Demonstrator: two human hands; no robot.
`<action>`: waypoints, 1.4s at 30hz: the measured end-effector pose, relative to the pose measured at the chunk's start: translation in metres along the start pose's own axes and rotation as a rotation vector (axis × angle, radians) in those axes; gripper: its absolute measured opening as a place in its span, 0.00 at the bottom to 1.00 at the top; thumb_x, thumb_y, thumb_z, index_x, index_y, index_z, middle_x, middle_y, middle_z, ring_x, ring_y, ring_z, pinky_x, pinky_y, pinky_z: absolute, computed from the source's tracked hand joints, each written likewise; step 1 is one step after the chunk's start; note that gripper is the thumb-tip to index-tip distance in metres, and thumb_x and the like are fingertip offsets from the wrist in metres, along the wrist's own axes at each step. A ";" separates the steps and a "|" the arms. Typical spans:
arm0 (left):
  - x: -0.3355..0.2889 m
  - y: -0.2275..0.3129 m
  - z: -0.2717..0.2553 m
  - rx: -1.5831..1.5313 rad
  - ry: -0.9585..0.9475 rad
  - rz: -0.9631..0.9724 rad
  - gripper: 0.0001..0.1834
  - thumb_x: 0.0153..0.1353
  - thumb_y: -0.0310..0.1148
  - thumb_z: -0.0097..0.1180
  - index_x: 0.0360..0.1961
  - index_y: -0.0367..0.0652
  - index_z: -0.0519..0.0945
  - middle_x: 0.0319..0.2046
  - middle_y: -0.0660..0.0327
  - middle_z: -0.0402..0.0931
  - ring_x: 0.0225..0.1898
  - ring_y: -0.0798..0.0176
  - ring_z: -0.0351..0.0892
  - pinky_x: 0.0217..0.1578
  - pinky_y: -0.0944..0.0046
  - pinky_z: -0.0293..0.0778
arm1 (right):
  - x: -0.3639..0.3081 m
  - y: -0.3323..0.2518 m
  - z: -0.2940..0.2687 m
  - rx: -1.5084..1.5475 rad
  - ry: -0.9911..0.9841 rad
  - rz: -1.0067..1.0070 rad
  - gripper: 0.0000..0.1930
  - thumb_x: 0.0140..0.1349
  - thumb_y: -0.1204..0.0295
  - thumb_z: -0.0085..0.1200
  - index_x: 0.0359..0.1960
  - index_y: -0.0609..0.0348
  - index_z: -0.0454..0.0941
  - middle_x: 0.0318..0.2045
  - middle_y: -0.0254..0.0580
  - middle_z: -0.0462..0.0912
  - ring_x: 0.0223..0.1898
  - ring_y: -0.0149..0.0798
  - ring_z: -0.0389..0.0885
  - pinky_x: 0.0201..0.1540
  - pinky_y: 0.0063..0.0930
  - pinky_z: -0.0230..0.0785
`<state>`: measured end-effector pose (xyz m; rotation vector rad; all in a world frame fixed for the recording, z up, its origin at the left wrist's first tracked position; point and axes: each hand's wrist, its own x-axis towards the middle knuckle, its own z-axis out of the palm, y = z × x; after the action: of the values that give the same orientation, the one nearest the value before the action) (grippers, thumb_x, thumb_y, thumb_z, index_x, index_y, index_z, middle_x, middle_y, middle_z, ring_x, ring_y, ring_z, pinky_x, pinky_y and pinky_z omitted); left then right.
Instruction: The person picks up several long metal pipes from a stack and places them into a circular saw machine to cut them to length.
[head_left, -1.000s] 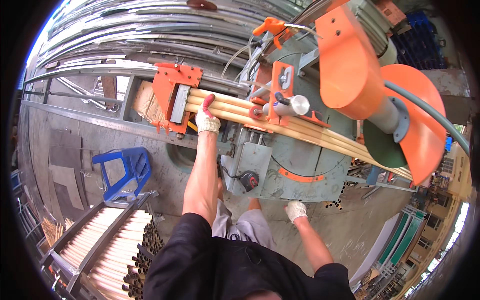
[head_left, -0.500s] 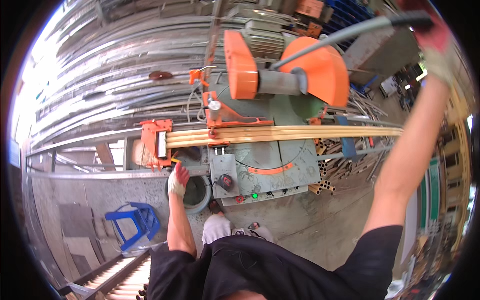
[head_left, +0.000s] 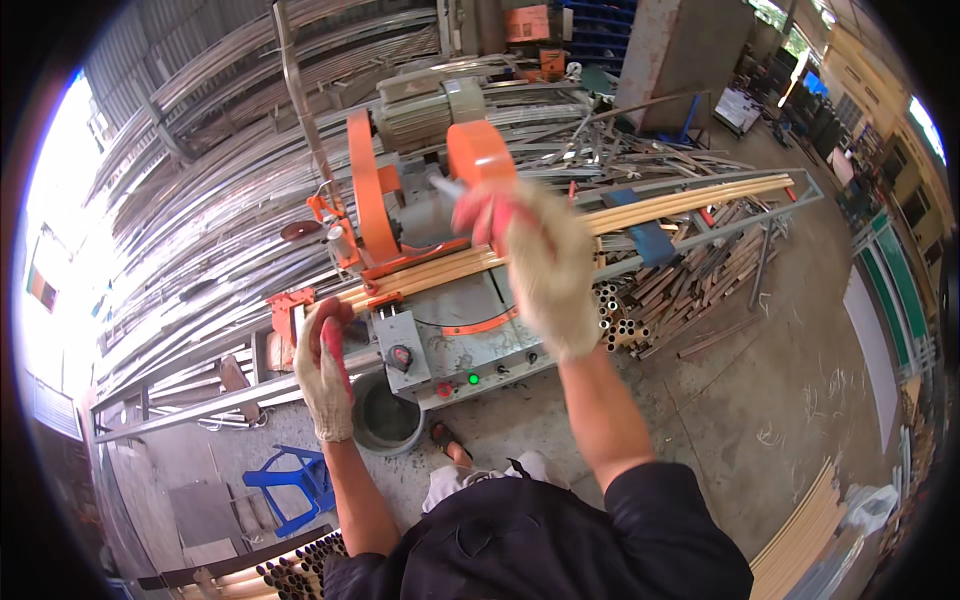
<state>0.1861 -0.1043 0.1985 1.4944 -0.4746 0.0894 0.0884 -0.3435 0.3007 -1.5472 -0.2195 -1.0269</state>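
Observation:
A bundle of long tan tubes [head_left: 690, 203] lies across the grey bed of an orange cut-off saw [head_left: 375, 190]. In a white glove with red fingers, my left hand [head_left: 326, 375] is closed on the left ends of the tubes, close to the orange end stop [head_left: 292, 305]. My gloved right hand [head_left: 545, 265], smeared by motion, grips the saw's lever handle in front of the orange blade guard [head_left: 480, 150]. Only a short grey piece of the lever [head_left: 446, 187] shows; my hand hides its grip, the blade and part of the tubes.
A grey bucket [head_left: 388, 420] stands below the saw bed, near my foot. The blue stool [head_left: 293, 487] is at lower left. Metal bars [head_left: 200, 270] fill racks behind the saw, and cut lengths [head_left: 690, 275] are piled at right. A lit green button [head_left: 474, 379] marks the front panel.
My right hand has brought the lever down from the upper right toward the saw bed. My left hand has moved up from beside the stop onto the tube ends. The view has shifted.

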 end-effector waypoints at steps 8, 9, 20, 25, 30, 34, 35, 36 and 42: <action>-0.048 0.068 0.136 0.217 -0.612 0.598 0.18 0.60 0.38 0.58 0.48 0.38 0.82 0.49 0.49 0.80 0.56 0.45 0.77 0.66 0.44 0.61 | -0.156 0.018 -0.032 -0.304 0.010 -0.071 0.09 0.57 0.71 0.56 0.37 0.62 0.81 0.39 0.46 0.85 0.49 0.51 0.83 0.58 0.43 0.70; -0.055 0.067 0.144 0.225 -0.700 0.597 0.18 0.61 0.39 0.57 0.47 0.39 0.82 0.48 0.51 0.81 0.56 0.47 0.77 0.66 0.44 0.60 | -0.172 0.023 -0.034 -0.280 -0.005 0.009 0.09 0.56 0.71 0.57 0.37 0.62 0.81 0.39 0.46 0.85 0.47 0.50 0.84 0.54 0.41 0.72; -0.094 0.005 0.149 0.010 -0.674 0.543 0.17 0.61 0.40 0.47 0.31 0.41 0.85 0.36 0.56 0.85 0.46 0.47 0.82 0.59 0.44 0.68 | -0.233 0.069 -0.050 -0.262 -0.100 -0.005 0.17 0.45 0.67 0.64 0.40 0.54 0.85 0.44 0.44 0.85 0.48 0.53 0.83 0.52 0.46 0.74; -0.099 -0.002 0.150 -0.032 -0.622 0.550 0.18 0.62 0.44 0.50 0.30 0.43 0.85 0.35 0.56 0.85 0.45 0.47 0.83 0.57 0.45 0.70 | -0.234 0.071 -0.053 -0.282 -0.131 -0.032 0.19 0.43 0.64 0.63 0.40 0.51 0.86 0.45 0.43 0.85 0.51 0.54 0.81 0.56 0.50 0.72; -0.103 -0.007 0.151 -0.043 -0.588 0.555 0.16 0.61 0.45 0.54 0.30 0.44 0.85 0.34 0.56 0.85 0.45 0.48 0.83 0.56 0.45 0.71 | -0.234 0.073 -0.058 -0.314 -0.174 -0.099 0.20 0.42 0.68 0.63 0.41 0.55 0.85 0.45 0.45 0.85 0.51 0.54 0.82 0.55 0.47 0.72; -0.104 -0.008 0.151 -0.044 -0.591 0.551 0.16 0.60 0.45 0.55 0.30 0.44 0.86 0.35 0.57 0.85 0.46 0.48 0.83 0.56 0.46 0.71 | -0.229 0.071 -0.058 -0.308 -0.178 -0.139 0.21 0.41 0.68 0.63 0.42 0.56 0.84 0.45 0.46 0.85 0.51 0.54 0.82 0.56 0.47 0.72; -0.104 -0.008 0.150 -0.041 -0.597 0.552 0.16 0.59 0.45 0.55 0.31 0.44 0.86 0.36 0.57 0.85 0.46 0.48 0.83 0.56 0.46 0.71 | -0.230 0.071 -0.058 -0.307 -0.175 -0.126 0.22 0.41 0.68 0.63 0.43 0.56 0.84 0.45 0.46 0.84 0.51 0.54 0.81 0.56 0.47 0.72; -0.104 -0.010 0.150 -0.036 -0.603 0.549 0.16 0.59 0.45 0.55 0.31 0.44 0.86 0.36 0.57 0.85 0.46 0.48 0.83 0.56 0.46 0.71 | -0.231 0.071 -0.058 -0.306 -0.172 -0.114 0.22 0.41 0.68 0.63 0.44 0.56 0.84 0.46 0.46 0.84 0.52 0.54 0.81 0.56 0.47 0.71; -0.107 -0.014 0.149 -0.022 -0.625 0.527 0.17 0.58 0.47 0.56 0.34 0.45 0.88 0.37 0.58 0.85 0.48 0.48 0.82 0.57 0.46 0.70 | -0.251 0.085 -0.058 -0.302 -0.135 -0.044 0.23 0.44 0.62 0.63 0.47 0.49 0.85 0.50 0.41 0.83 0.56 0.54 0.78 0.60 0.50 0.68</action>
<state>0.0573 -0.2248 0.1479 1.3248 -1.3637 0.0271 -0.0329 -0.3173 0.0591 -1.8953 -0.1994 -1.0253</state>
